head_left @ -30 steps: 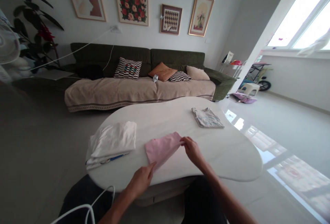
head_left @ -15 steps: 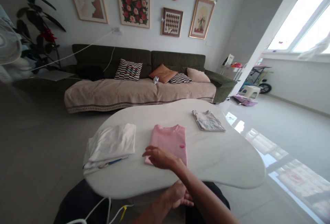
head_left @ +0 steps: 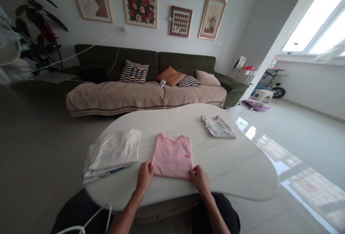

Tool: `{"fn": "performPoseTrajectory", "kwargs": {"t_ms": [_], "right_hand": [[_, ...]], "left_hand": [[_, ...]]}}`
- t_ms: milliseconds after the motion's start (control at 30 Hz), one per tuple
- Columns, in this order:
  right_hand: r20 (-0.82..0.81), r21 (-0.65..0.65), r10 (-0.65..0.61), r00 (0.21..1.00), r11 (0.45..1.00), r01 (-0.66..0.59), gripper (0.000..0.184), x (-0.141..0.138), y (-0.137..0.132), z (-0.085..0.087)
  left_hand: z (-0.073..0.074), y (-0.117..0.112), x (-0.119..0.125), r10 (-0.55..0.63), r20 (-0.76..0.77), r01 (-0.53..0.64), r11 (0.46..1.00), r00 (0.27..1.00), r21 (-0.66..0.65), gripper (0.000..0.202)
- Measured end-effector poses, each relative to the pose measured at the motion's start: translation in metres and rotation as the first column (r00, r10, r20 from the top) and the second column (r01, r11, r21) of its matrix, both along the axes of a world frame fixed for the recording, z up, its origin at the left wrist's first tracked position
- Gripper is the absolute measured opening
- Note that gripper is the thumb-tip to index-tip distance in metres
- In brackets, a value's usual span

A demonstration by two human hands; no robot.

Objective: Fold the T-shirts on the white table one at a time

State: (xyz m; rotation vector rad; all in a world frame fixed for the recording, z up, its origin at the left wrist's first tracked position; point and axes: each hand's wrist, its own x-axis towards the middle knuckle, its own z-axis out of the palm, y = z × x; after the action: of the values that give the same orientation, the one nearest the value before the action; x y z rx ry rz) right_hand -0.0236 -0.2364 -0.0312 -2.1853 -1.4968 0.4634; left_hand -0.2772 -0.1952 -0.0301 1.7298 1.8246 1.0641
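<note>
1. Pink T-shirt (head_left: 172, 160), one. Lies flat on the white tabletop (head_left: 242, 165), close to its near edge, between the two hands; neckline faces away from the person, sleeves out of sight.
2. Left hand (head_left: 145, 176), bare. Thumb and fingers together at the shirt's near left corner, apparently pinching the cloth; firmness cannot be told.
3. Right hand (head_left: 201, 181), bare. Fingertips likewise drawn together on the near right corner, apparently with cloth between them.
4. Condition of the pink piece: a compact, nearly rectangular bundle with fairly straight sides. Judged by its shape, the folding looks all but complete, with at most some squaring of the near corners left.
5. White garments (head_left: 115, 149), stacked, left of the pink shirt and apart from it. Laid over in layers, with creases and uneven edges; number of pieces cannot be told. A blue patch (head_left: 118, 169) shows at the near edge.
6. Pale grey printed T-shirt (head_left: 218, 127), farther off to the right, well apart from both hands. Compactly folded, seemingly finished.
7. Markings: a deeper-pink heart emblem (head_left: 187, 156) on the pink shirt's chest; any lettering within it is too small to read. The grey shirt's print and the blue patch are likewise illegible. No brand or label can be read.
</note>
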Motion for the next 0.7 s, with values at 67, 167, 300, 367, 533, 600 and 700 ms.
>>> {"fn": "performPoseTrajectory", "kwargs": {"t_ms": [67, 167, 300, 367, 533, 600, 700], "right_hand": [[-0.002, -0.028, -0.033, 0.999, 0.999, 0.033, 0.013, -0.002, 0.002, 0.000], [-0.035, -0.041, -0.001, 0.999, 0.999, 0.000, 0.012, 0.006, 0.001, -0.001], [-0.005, -0.054, 0.058, 0.998, 0.997, -0.058, 0.012, 0.026, -0.006, -0.004], [0.029, -0.056, 0.055, 0.998, 0.997, -0.054, 0.010, 0.031, -0.006, -0.003], [0.050, -0.094, -0.038, 0.998, 0.995, 0.043, 0.021, 0.022, 0.010, 0.004], [0.007, -0.106, -0.069, 0.998, 0.992, 0.069, 0.025, 0.016, 0.020, 0.003], [-0.093, -0.097, -0.081, 0.992, 0.993, 0.072, 0.023, 0.013, 0.031, -0.002]], "left_hand": [[-0.004, -0.001, -0.001, -0.022, -0.061, 0.019, 0.999, 0.998, -0.050, 0.009], [-0.007, -0.005, -0.005, -0.109, -0.042, 0.103, 0.987, 0.993, -0.127, 0.008], [-0.010, -0.010, -0.010, -0.175, 0.041, 0.180, 0.949, 0.984, -0.260, 0.015], [-0.011, -0.010, -0.007, -0.151, 0.057, 0.161, 0.944, 0.987, -0.288, 0.021], [-0.002, 0.005, 0.012, -0.098, -0.006, 0.092, 0.951, 0.995, -0.295, 0.016], [0.001, 0.014, 0.018, -0.075, 0.006, 0.073, 0.948, 0.997, -0.311, 0.021], [0.003, 0.025, 0.023, -0.036, 0.088, 0.064, 0.935, 0.996, -0.350, 0.028]]}}
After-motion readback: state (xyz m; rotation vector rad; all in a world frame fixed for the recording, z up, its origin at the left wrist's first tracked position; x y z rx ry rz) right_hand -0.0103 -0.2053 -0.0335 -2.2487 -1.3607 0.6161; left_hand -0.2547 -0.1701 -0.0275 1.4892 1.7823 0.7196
